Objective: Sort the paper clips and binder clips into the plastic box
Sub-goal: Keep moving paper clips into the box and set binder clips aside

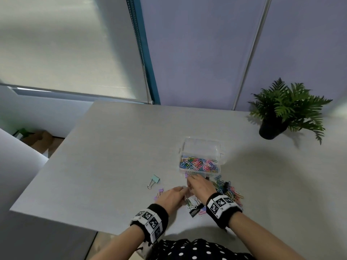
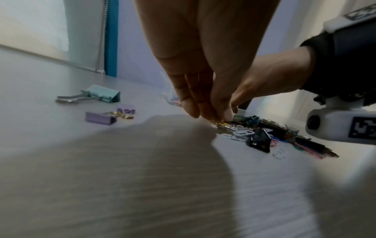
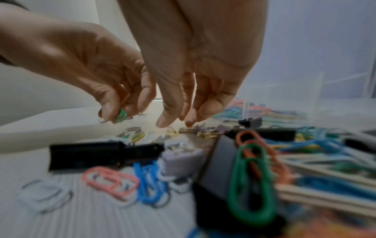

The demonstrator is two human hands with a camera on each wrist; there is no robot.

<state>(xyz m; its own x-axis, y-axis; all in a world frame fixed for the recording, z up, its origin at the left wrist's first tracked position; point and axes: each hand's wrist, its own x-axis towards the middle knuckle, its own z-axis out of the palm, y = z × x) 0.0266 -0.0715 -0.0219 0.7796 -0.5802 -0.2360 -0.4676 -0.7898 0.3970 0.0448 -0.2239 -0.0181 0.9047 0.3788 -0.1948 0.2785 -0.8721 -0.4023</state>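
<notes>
A clear plastic box (image 1: 201, 171) stands open on the table, its near compartment full of coloured paper clips (image 1: 199, 163). In front of it lies a mixed pile of paper clips and black binder clips (image 1: 227, 190). My left hand (image 3: 114, 112) pinches a green paper clip (image 3: 121, 116) at the pile's left edge; the left wrist view shows its fingertips (image 2: 211, 116) down at the pile. My right hand (image 3: 176, 123) hangs just above small gold-handled binder clips (image 3: 207, 133), fingers loose and holding nothing. Both hands (image 1: 187, 186) nearly touch in front of the box.
A teal binder clip (image 1: 155, 180) and small purple binder clips (image 1: 159, 192) lie apart to the left of the hands. A potted fern (image 1: 285, 111) stands at the back right. The table's left edge (image 1: 37, 177) drops off.
</notes>
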